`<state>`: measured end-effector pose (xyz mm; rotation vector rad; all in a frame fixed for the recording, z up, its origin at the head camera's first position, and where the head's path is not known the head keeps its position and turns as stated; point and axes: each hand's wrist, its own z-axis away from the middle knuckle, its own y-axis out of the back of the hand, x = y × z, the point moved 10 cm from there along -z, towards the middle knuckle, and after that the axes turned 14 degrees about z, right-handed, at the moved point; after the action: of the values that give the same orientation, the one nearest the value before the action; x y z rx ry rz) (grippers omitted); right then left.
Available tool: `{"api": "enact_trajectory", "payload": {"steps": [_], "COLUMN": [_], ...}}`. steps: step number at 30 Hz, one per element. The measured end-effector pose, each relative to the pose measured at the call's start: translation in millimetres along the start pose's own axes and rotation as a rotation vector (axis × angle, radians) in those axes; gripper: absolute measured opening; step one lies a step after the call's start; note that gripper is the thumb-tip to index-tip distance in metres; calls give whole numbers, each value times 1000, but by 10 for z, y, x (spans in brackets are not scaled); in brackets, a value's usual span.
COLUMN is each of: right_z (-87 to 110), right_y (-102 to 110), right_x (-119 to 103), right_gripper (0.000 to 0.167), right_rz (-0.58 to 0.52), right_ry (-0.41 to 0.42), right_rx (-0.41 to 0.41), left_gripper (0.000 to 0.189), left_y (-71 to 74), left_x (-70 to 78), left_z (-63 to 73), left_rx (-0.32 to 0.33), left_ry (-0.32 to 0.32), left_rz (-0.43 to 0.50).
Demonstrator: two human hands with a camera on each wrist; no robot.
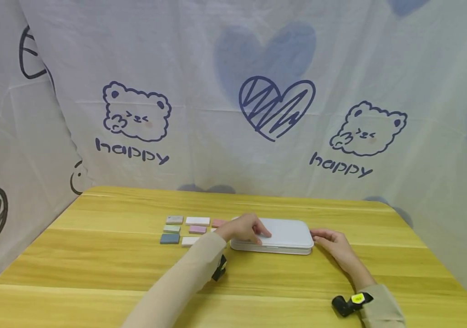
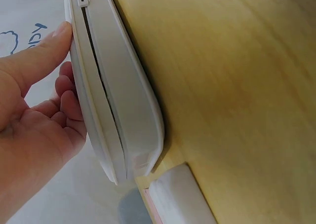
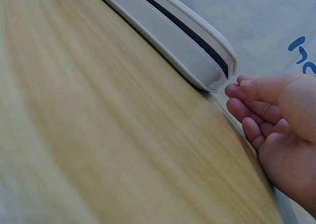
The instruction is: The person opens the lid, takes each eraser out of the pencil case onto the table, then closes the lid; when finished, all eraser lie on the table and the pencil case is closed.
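A white, flat rectangular case (image 1: 286, 232) with rounded corners lies on the wooden table. My left hand (image 1: 246, 228) rests on the left part of its lid; in the left wrist view the thumb (image 2: 54, 44) touches the lid near the front edge and the other fingers bend over the top. At the case's right end is my right hand (image 1: 336, 246), its fingertips (image 3: 234, 91) close to the corner and loosely bent, holding nothing. A dark slit (image 3: 197, 39) runs between lid and base, wider toward the right end in the right wrist view.
Left of the case, several small rectangular blocks lie in rows, among them a blue one (image 1: 170, 238), a green one (image 1: 171, 229) and a purple one (image 1: 197, 229). One white block (image 2: 180, 197) lies close to the case's left end. A printed curtain (image 1: 209, 150) hangs behind the table.
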<state>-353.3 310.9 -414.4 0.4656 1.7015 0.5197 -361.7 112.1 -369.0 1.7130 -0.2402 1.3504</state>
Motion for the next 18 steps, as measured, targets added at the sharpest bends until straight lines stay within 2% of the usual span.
{"api": "enact_trajectory", "payload": {"steps": [8,12,18], "right_z": [-10,-23,-17], "right_y": [24,13,3], "right_x": [35,54,59], "right_gripper": [34,34,34], "right_rz": [13,5,9], "right_ry": [-18,-27,-39], "right_rx": [10,4,6], "left_gripper": [28,28,27], "left_y": [-42,-38,-9], "left_x": [33,4,-22], "left_z": [-9,-8,5], "left_rx": [-20,-12,0], "left_ry": [-38,-26,-15], "left_rz": [-52,-72,-49]}}
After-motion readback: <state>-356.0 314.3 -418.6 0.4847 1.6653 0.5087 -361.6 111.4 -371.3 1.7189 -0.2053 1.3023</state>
